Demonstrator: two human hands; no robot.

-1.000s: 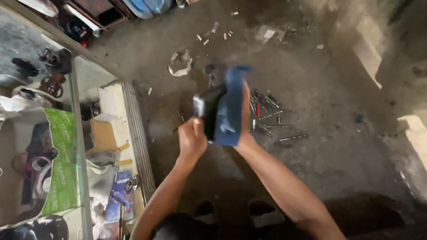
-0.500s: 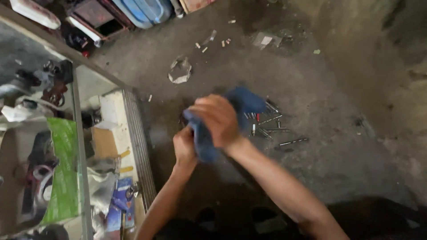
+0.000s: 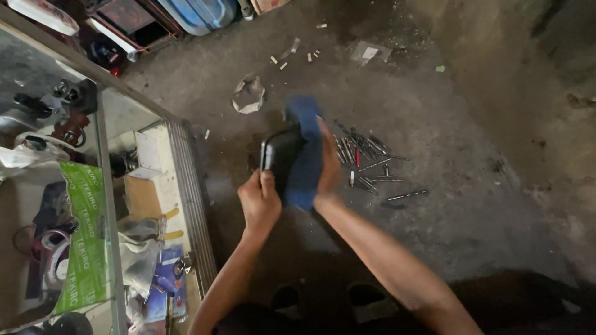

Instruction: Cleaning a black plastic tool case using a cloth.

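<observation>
A dark flat object [image 3: 280, 158], perhaps a small case or a device with a pale edge, was held above the floor [image 3: 472, 205] in front of the person. It was gripped at its lower end by the left hand [image 3: 259, 201], whose grip was closed firmly around it, with the thumb seen on the near face. A blue cloth [image 3: 305, 155] was pressed against the right side of the object by the right hand [image 3: 327, 167]; the grip of this hand was closed on the cloth, and the fingers were mostly hidden behind the fabric, so their exact position could not be told. The step in hand was judged to be the wiping of the object with the cloth. For the next move, it was judged that the object should be kept steady by the left hand while the cloth was drawn along its surface, and that the object might need to be turned so that the other face could be reached. On the floor just beyond the hands, a heap of metal bits [image 3: 366, 158] was lying, with one red piece among them. A crumpled scrap [image 3: 248, 93] was seen farther away. At the left, a glass cabinet [image 3: 99, 186] with tools and a green packet [image 3: 84, 236] inside was standing.
</observation>
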